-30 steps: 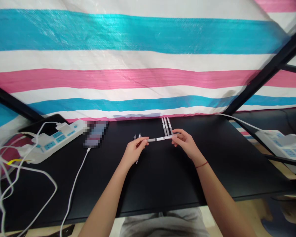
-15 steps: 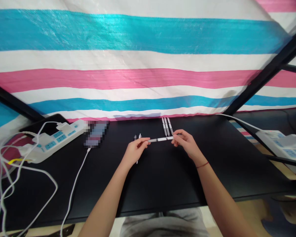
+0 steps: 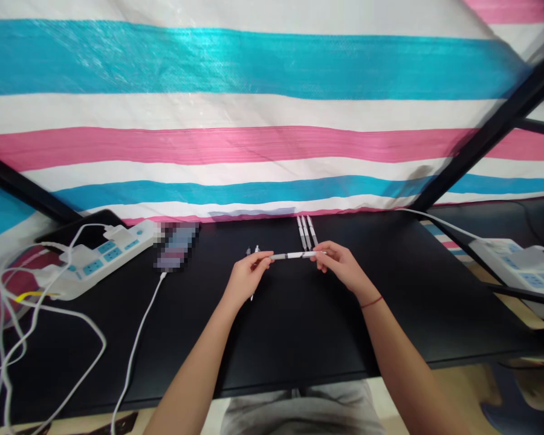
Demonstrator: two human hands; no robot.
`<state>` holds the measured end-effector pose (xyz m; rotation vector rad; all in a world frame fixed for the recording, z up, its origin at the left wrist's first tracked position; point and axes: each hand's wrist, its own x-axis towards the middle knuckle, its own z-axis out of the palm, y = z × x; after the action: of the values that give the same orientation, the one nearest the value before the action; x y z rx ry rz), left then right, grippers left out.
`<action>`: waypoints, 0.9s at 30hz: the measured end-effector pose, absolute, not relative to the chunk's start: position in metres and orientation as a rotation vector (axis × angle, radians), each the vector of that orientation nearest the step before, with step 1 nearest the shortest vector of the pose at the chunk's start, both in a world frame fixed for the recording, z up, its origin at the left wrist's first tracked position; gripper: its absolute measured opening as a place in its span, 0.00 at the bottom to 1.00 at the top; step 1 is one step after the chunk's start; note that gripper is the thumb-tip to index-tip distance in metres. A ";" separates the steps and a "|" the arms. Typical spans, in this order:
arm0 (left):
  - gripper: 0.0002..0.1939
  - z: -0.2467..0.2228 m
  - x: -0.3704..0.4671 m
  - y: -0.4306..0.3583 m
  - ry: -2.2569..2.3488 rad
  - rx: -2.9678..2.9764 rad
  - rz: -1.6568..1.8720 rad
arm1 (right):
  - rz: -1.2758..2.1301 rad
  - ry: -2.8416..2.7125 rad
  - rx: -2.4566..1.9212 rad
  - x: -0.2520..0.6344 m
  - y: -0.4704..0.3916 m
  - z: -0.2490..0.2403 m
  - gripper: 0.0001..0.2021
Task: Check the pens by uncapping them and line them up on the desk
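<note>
A white and grey pen (image 3: 294, 255) is held level above the black table, one end in each hand. My left hand (image 3: 248, 275) pinches its grey end between thumb and fingers. At the other end, my right hand (image 3: 340, 264) closes on the white part, its fingertips covering some of it. Just beyond my right hand, three similar pens (image 3: 304, 232) lie side by side, pointing away from me. Partly hidden behind my left hand are more pens (image 3: 256, 248), with one tip showing below the fingers.
A phone (image 3: 178, 244) on a white charging cable (image 3: 140, 332) lies to the left. Beyond it stands a white power strip (image 3: 113, 257) with tangled cords. Another power strip (image 3: 526, 266) is at the far right. A striped sheet (image 3: 254, 145) hangs behind the black table (image 3: 299, 338).
The held pen and both hands have shifted slightly left. My right hand's fingers have moved a little on the pen's white end. The pens on the table have stayed put.
</note>
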<state>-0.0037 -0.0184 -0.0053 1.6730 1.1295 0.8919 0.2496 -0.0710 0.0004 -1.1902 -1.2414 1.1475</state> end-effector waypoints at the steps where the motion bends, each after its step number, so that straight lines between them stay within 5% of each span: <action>1: 0.16 -0.005 -0.004 -0.018 1.129 1.676 0.892 | 1.126 -1.260 -1.211 0.250 -0.071 0.001 0.13; 6: 0.16 -0.004 -0.004 -0.019 1.140 1.702 0.896 | 1.031 -1.334 -1.350 0.250 -0.070 0.001 0.22; 15: 0.16 -0.004 -0.004 -0.018 1.148 1.700 0.922 | 1.128 -1.344 -1.242 0.253 -0.071 0.000 0.13; 27: 0.16 -0.003 -0.004 -0.019 1.156 1.700 0.923 | 1.054 -1.387 -1.322 0.254 -0.071 0.001 0.18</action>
<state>-0.0043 -0.0191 -0.0028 1.7001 1.1563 0.9227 0.2536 -0.0707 0.0005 -1.3216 -1.3875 1.0541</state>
